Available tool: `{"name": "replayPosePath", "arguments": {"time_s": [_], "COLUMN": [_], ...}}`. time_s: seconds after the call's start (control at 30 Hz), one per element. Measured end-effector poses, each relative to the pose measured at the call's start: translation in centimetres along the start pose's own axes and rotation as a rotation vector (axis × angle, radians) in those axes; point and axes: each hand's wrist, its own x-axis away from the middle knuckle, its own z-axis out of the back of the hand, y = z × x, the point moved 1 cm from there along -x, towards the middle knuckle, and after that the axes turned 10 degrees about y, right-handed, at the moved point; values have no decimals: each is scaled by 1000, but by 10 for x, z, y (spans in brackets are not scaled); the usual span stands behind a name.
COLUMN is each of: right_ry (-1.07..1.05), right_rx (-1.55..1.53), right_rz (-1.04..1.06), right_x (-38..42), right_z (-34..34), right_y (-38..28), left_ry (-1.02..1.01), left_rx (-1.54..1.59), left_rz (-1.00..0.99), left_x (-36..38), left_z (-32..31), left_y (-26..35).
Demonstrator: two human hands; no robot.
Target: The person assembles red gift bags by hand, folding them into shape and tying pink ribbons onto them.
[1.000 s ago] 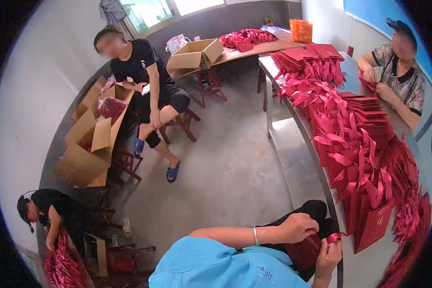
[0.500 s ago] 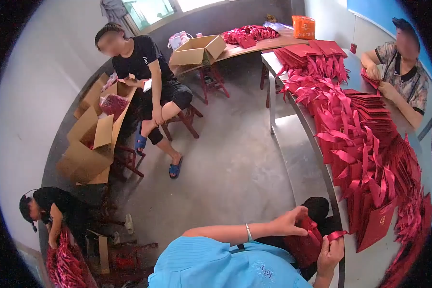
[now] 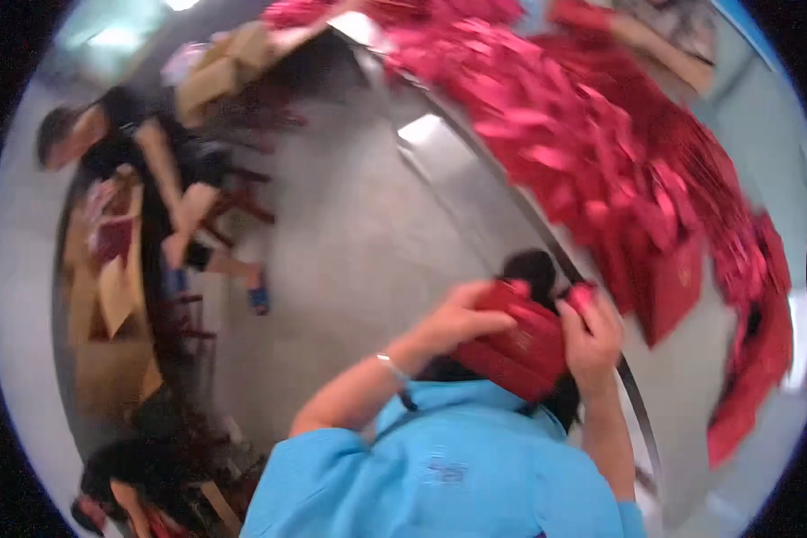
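On my lap lies a red paper gift bag (image 3: 524,354), its front facing up with a small pale mark on it. My left hand (image 3: 469,321) grips the bag's left side, thumb across its face. At the bag's upper right, my right hand (image 3: 594,339) is closed on a shiny red ribbon (image 3: 581,296). The view is blurred by motion, so how the ribbon joins the bag cannot be made out.
To my right, a metal table (image 3: 690,394) bears a long heap of red gift bags (image 3: 592,161) with ribbons. Across it a person's forearm (image 3: 663,56) reaches over red bags. A seated person (image 3: 166,152) and open cardboard boxes (image 3: 112,359) are at left; another person (image 3: 139,475) bends at lower left.
My view has swung down and to the right. The bag has come up flat into view between my hands, and my right hand still holds the ribbon.
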Motion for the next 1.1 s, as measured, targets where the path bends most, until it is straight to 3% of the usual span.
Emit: {"name": "replayPosePath", "arguments": {"time_s": [0.1,0.17,0.2,0.27,0.3,0.37,0.47,0.53,0.73,0.9,0.97,1.0,1.07,1.1], "right_ry": [-49,-168,-169,-361,-367,-602,-788,-811,-658,-641,-860,-861,-924,-1034], "right_rx": [-78,-299,-299,-466,-471,-593,-672,-672,-665,-536,-526,-524,-529,-602], "right_rz": [-70,-315,-312,-608,-604,-761,-891,-925,-924,-735,-724,-726,-443,-464], "right_x": [0,2,-2,-5,-9,-13,-12,-15,-8,-2,-7,-11,-24,-29], "right_z": [-9,-15,-16,-18,-18,-18,-22,-28,-51,-61,-63,-64,-69,-68], "right_y": [14,22,19,15,13,13,22,27,27,26,30,31,33,35], "left_ry": [56,40,43,41,42,50,53,46,106,11,-1,-8,-28,-49], "left_rx": [64,83,100,102,104,98,99,99,155,89,114,137,57,-24], "left_rz": [-17,-7,-1,12,21,-2,16,52,90,78,74,73,41,8], "left_x": [3,5,6,8,9,9,11,11,5,1,-2,-3,-6,-7], "left_z": [6,10,13,16,19,22,24,25,38,47,43,41,39,38], "left_y": [6,5,5,4,6,6,9,10,-4,-14,-7,-5,-2,-3]}}
